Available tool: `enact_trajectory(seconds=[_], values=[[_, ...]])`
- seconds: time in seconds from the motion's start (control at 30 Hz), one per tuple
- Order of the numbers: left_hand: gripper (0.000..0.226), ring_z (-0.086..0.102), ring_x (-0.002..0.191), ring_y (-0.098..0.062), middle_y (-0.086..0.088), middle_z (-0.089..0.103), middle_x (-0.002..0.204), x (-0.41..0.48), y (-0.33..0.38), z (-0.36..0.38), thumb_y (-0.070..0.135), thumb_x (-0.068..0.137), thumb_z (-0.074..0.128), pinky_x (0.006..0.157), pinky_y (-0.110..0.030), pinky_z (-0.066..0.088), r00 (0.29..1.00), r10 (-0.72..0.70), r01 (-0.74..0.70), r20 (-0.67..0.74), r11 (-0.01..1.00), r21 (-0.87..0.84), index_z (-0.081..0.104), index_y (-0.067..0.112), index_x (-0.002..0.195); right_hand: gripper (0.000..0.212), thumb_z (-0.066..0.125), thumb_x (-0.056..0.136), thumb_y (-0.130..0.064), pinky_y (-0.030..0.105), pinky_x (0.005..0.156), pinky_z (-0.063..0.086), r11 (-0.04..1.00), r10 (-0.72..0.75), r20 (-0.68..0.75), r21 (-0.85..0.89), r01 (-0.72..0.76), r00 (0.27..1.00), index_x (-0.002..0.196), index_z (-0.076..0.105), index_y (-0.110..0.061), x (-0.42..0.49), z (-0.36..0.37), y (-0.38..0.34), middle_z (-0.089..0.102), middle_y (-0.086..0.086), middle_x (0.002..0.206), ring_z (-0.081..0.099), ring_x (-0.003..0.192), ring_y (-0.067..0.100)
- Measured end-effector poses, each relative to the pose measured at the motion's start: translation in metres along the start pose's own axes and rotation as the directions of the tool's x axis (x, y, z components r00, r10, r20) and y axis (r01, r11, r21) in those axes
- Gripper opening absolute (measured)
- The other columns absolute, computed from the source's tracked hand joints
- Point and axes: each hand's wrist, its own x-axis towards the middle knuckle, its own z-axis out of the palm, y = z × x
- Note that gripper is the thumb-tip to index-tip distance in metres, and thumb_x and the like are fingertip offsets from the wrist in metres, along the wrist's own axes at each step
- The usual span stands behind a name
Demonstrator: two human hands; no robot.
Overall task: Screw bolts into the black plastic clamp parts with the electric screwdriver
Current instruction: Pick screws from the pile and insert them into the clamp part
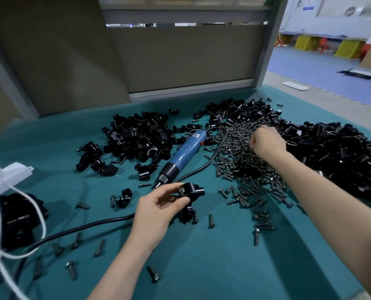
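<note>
Screwdriver [184,156] on table [201,267], between clamp pile [137,137] left, bolt heap [245,165] right.

One electric screwdriver [185,151], two hands, three heaps of clamp parts [137,137], one bolt pile [245,161]

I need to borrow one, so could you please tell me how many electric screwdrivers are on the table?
1: the blue screwdriver lies mid-table between the clamp piles, unheld. Others could be hidden.

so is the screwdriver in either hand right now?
No. The electric screwdriver lies on the green mat; the left hand holds a black clamp part and the right hand reaches into the bolt pile.
</note>
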Motion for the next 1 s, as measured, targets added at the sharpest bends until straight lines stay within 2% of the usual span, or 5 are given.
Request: enact_trajectory(seconds=[0.4, 0.57, 0.8, 0.9, 1.0], values=[[0.031, 0.069, 0.083, 0.001, 0.015, 0.075, 0.089, 0.000, -0.002, 0.000, 0.025, 0.061, 0.077, 0.072, -0.008, 0.049, 1.000, 0.011, -0.010, 0.022, 0.999, -0.032, 0.076, 0.045, 0.085, 0.013, 0.066, 0.088, -0.002, 0.035, 0.073, 0.050, 0.980, -0.047, 0.094, 0.197, 0.027, 0.994, 0.083, 0.063, -0.013, 0.000, 0.006, 0.025, 0.069, 0.011, 0.096, 0.059, 0.081, 0.024], [0.030, 0.069, 0.084, 0.001, 0.017, 0.075, 0.090, 0.001, -0.002, 0.000, 0.027, 0.061, 0.077, 0.072, -0.008, 0.049, 1.000, 0.012, -0.012, 0.019, 1.000, -0.023, 0.075, 0.046, 0.085, 0.003, 0.061, 0.093, -0.010, 0.028, 0.074, 0.043, 0.909, -0.047, -0.098, 0.409, 0.084, 0.994, 0.095, 0.062, -0.013, -0.011, 0.003, 0.023, 0.064, 0.006, 0.094, 0.057, 0.085, 0.020], [0.030, 0.067, 0.081, 0.002, 0.015, 0.075, 0.088, 0.001, -0.002, 0.001, 0.024, 0.064, 0.078, 0.071, -0.008, 0.048, 1.000, 0.004, -0.004, 0.020, 1.000, -0.027, 0.075, 0.045, 0.085, 0.016, 0.060, 0.092, -0.015, 0.019, 0.069, 0.056, 0.792, -0.440, 0.071, 0.501, 0.349, 0.895, 0.093, 0.068, -0.029, -0.084, -0.036, -0.043, 0.060, -0.013, 0.085, 0.062, 0.073, 0.004], [0.029, 0.067, 0.081, 0.001, 0.013, 0.075, 0.089, 0.001, -0.002, 0.001, 0.027, 0.061, 0.077, 0.072, -0.009, 0.049, 1.000, 0.013, -0.013, 0.021, 1.000, -0.025, 0.076, 0.044, 0.086, 0.018, 0.060, 0.093, -0.009, 0.013, 0.078, 0.047, 0.725, -0.618, 0.135, 0.478, 0.495, 0.774, 0.101, 0.074, -0.016, -0.114, -0.030, -0.071, 0.056, -0.008, 0.090, 0.056, 0.072, 0.001], [0.029, 0.066, 0.082, 0.001, 0.013, 0.075, 0.089, 0.001, -0.003, 0.000, 0.029, 0.061, 0.077, 0.072, -0.010, 0.049, 1.000, 0.022, -0.022, 0.022, 1.000, -0.007, 0.075, 0.045, 0.086, 0.016, 0.062, 0.091, -0.006, 0.017, 0.078, 0.045, 0.719, -0.627, 0.127, 0.473, 0.509, 0.768, 0.099, 0.073, -0.013, -0.122, -0.030, -0.080, 0.057, -0.007, 0.082, 0.054, 0.069, 0.006]])
